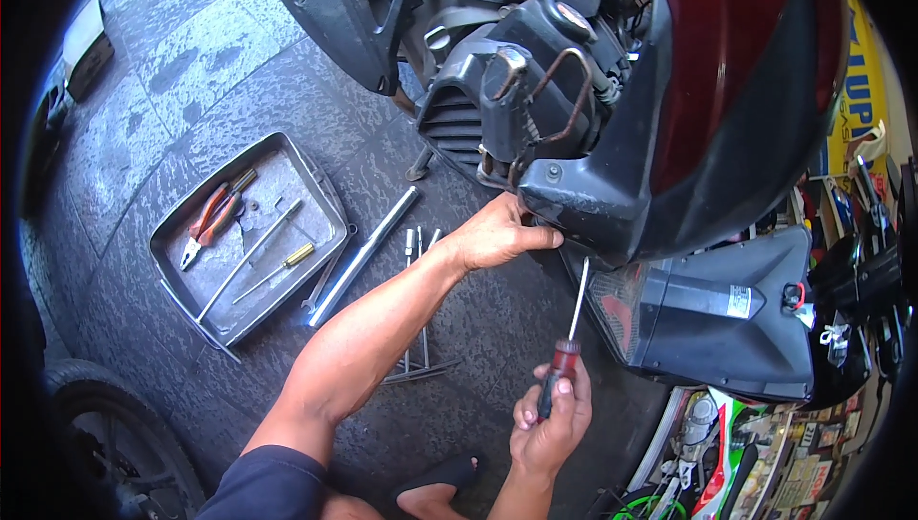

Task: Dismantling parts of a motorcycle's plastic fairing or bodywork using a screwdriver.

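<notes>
A motor scooter with dark red and black body panels fills the upper right. My left hand (502, 233) grips the lower edge of its black plastic panel (588, 199); the thumb lies along the outside and the other fingers are hidden behind it. In my right hand (555, 420) is a screwdriver (567, 359) with a red and black handle, fingers wrapped round it. Its metal shaft points up, and the tip is close to the panel's lower edge; whether it touches I cannot tell.
On the tiled floor at left lies a tray (330, 223) with pliers (215, 214), a yellow-handled screwdriver (298, 254) and rods. Beside it are a metal tube (368, 250) and T-handled wrenches (411, 367). A wheel (120, 443) stands lower left; a black panel (708, 305) is at right.
</notes>
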Available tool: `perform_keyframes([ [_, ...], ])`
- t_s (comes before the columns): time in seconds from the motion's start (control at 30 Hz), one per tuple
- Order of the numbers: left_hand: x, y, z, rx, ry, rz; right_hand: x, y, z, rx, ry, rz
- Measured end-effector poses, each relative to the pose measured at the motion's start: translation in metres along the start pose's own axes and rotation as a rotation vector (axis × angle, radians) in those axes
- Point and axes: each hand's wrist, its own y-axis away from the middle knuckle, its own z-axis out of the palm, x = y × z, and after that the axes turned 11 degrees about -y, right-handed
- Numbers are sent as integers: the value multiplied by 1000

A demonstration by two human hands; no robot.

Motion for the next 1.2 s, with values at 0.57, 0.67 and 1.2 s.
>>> perform_keyframes([
  [0.57,8,5,9,82,-19,-12,-4,-6,25,-47,-19,79],
  [0.67,8,6,7,91,-15,-34,-4,-6,28,-25,-88,124],
  [1.2,38,46,60,73,417,-426,-12,-17,50,-71,450,-144],
])
